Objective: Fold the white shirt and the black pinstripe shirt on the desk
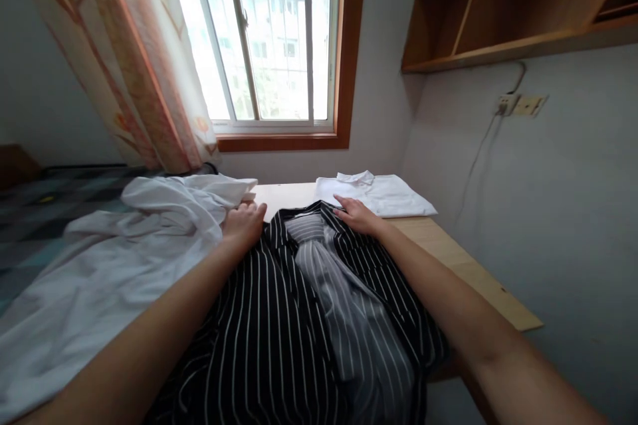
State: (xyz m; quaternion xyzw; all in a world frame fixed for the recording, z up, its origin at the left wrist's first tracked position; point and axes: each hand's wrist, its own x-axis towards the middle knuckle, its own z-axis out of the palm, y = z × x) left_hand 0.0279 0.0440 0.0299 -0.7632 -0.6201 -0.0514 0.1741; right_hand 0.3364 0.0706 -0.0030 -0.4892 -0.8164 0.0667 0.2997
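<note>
Both my hands lie flat on the black striped shirt spread over the bench.

My left hand [244, 222] rests fingers loosely curled at the shirt's left shoulder, and my right hand [356, 216] lies palm down with fingers spread on its right shoulder; neither grips anything. The black striped shirt [269, 332] fills the lower centre of the frame, lying open over its grey lining. A rumpled white garment [124, 265] sits to its left, touching my left hand. A folded white shirt [379, 194] lies on the bench [478, 279] just beyond my right hand, below the window [269, 33].
</note>
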